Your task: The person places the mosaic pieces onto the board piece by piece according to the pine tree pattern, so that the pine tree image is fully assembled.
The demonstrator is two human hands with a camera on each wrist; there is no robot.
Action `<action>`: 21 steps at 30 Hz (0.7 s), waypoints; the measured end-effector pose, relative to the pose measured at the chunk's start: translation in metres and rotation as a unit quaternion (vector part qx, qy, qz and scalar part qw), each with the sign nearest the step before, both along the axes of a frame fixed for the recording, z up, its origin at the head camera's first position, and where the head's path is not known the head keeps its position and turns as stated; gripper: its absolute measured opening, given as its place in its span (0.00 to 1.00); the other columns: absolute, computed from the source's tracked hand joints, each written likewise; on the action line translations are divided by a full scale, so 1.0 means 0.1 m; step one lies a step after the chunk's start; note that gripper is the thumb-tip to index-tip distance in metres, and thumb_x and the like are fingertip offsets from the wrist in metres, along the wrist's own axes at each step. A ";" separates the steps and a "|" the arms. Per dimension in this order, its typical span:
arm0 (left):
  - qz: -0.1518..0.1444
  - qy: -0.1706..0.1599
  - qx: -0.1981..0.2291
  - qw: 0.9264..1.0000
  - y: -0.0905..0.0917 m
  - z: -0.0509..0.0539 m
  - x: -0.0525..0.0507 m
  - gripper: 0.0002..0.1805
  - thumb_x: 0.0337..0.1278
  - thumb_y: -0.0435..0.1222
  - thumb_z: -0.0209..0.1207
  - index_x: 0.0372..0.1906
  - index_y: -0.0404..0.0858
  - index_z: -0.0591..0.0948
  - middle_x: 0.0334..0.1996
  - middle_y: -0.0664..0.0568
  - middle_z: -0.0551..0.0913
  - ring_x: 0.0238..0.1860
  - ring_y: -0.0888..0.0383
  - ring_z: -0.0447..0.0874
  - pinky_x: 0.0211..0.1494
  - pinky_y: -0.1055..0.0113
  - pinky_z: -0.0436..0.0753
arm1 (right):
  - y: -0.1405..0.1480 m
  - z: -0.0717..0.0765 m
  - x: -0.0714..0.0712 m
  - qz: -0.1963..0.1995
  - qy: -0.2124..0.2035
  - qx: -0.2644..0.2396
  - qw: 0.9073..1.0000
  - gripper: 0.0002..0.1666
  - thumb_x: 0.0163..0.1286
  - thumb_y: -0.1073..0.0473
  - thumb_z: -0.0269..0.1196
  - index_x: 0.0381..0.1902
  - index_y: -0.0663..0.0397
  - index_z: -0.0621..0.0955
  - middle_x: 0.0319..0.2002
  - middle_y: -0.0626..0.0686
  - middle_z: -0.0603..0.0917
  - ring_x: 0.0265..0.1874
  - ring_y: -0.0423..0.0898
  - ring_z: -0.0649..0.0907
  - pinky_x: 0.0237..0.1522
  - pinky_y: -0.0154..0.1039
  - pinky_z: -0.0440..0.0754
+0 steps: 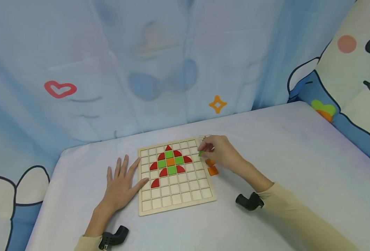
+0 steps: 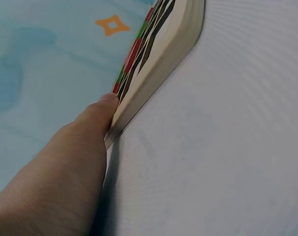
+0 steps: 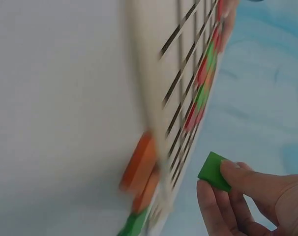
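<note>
A wooden grid board (image 1: 185, 197) lies on the table, with green square tiles (image 1: 172, 170), an orange square tile (image 1: 170, 161), red rounded pieces (image 1: 155, 183) and a red triangle (image 1: 168, 147) in its cells. Fingers spread, my left hand (image 1: 120, 186) rests at the board's left side; its thumb touches the edge in the left wrist view. Thumb and fingers of my right hand (image 1: 220, 150) pinch a green square tile (image 3: 211, 169) near the board's right edge. Just below that hand, two orange tiles (image 1: 213, 170) lie beside the board.
Another green piece (image 3: 133, 223) lies by the orange tiles in the right wrist view. Small pale things (image 1: 204, 137), too small to make out, sit at the board's far right corner. A printed blue curtain (image 1: 115, 115) hangs behind the table (image 1: 266, 139).
</note>
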State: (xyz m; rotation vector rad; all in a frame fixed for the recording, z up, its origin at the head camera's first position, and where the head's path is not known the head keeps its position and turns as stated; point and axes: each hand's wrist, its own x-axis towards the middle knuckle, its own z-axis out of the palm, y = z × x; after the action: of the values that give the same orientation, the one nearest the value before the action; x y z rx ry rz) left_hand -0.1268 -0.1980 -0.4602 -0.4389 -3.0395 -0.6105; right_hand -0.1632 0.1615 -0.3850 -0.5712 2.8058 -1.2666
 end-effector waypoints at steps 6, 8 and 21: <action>0.002 -0.003 -0.002 1.000 -0.01 -0.03 -0.01 0.46 0.69 0.61 0.56 0.85 0.48 0.58 0.84 0.35 0.45 0.83 0.32 0.35 0.76 0.26 0.33 | -0.55 0.00 0.04 0.065 -0.023 -0.009 0.998 0.06 0.64 0.72 0.73 0.38 0.61 0.91 0.36 0.51 0.89 0.34 0.43 0.84 0.38 0.36 0.84; 0.002 -0.004 -0.003 1.000 -0.01 -0.03 -0.01 0.46 0.69 0.62 0.56 0.85 0.47 0.57 0.84 0.35 0.45 0.83 0.32 0.35 0.76 0.26 0.33 | -0.70 -0.02 0.06 0.089 -0.032 -0.007 0.996 0.05 0.64 0.71 0.73 0.38 0.61 0.91 0.36 0.50 0.89 0.33 0.41 0.84 0.37 0.33 0.83; 0.003 -0.005 -0.001 1.000 0.00 -0.01 -0.01 0.46 0.69 0.60 0.57 0.84 0.47 0.58 0.84 0.35 0.46 0.83 0.31 0.36 0.76 0.26 0.33 | -1.09 -0.19 0.17 0.141 -0.050 0.007 0.989 0.07 0.65 0.73 0.72 0.38 0.60 0.92 0.38 0.51 0.90 0.40 0.44 0.85 0.40 0.32 0.83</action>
State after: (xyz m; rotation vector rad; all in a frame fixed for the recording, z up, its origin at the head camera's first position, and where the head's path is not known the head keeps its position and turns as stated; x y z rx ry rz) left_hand -0.1277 -0.1978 -0.4607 -0.4280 -3.0505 -0.6116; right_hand -0.1465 0.0520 -0.4045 -0.8419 2.5385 -1.1819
